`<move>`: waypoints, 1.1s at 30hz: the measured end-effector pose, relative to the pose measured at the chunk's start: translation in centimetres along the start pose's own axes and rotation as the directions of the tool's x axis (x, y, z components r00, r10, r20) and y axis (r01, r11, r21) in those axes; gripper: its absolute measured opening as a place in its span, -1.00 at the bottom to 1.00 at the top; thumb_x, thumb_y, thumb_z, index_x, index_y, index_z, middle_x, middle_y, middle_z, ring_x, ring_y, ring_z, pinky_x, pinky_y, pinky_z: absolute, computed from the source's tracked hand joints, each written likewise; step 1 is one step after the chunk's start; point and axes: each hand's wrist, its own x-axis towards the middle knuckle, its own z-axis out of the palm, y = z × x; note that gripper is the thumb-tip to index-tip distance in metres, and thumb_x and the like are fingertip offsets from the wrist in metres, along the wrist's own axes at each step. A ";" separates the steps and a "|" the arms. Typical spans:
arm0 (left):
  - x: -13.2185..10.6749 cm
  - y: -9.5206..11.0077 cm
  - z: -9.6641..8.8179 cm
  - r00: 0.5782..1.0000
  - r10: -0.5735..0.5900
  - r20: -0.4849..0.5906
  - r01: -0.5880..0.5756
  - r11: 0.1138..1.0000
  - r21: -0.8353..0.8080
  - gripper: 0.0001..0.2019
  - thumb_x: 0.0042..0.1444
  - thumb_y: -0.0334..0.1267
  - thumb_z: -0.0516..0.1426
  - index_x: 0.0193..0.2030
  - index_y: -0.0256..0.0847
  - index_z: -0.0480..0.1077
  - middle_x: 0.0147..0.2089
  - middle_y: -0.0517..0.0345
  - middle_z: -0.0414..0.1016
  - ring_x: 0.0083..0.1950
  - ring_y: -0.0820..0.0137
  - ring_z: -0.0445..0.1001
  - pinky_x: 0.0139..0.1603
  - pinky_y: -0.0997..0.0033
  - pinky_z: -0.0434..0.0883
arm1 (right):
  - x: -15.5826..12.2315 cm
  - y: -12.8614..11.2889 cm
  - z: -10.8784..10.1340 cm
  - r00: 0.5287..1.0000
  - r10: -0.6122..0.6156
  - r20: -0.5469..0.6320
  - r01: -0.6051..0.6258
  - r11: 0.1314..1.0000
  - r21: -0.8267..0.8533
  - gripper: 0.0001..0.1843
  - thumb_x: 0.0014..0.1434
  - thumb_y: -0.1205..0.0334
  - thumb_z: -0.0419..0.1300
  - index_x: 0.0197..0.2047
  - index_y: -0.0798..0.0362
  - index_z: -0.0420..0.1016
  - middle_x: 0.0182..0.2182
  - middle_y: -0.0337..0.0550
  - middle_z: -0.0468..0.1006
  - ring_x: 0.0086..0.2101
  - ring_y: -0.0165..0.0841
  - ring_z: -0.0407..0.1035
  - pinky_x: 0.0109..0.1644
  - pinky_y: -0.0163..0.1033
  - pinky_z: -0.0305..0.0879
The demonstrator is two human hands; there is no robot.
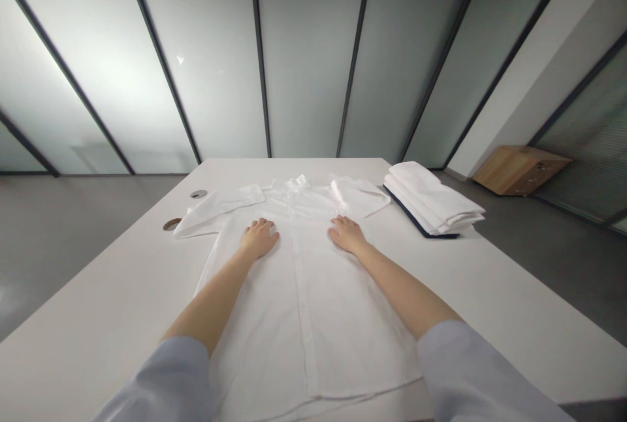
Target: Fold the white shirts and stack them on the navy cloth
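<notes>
A white shirt (298, 291) lies spread on the table, its collar at the far end and its hem toward me. The front placket runs down the middle, and both sleeves reach out to the sides. My left hand (259, 238) rests flat on the left chest of the shirt, palm down, fingers pointing away. On the other side of the placket my right hand (347, 234) presses flat too, its fingers stretched toward the collar. Neither hand grips the cloth.
At the right table edge sits a stack of folded white cloth (431, 196) on a dark board or cloth (409, 213). The white table (122, 298) has two round cable holes at left. Beyond it stand frosted glass panels (308, 49) and a wooden cabinet (519, 170).
</notes>
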 end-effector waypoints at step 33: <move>4.2 2.6 1.8 0.991 0.079 -0.108 -0.084 0.996 -0.042 -0.62 0.21 -0.08 0.00 0.10 -0.16 0.34 0.16 -0.04 0.36 0.17 0.13 0.29 0.12 0.13 0.25 | 11.8 11.7 -7.3 0.794 0.172 -0.583 -0.027 0.968 0.248 -0.36 0.12 0.12 0.08 0.24 0.19 0.23 0.24 0.20 0.21 0.20 0.00 0.10 0.23 0.08 0.08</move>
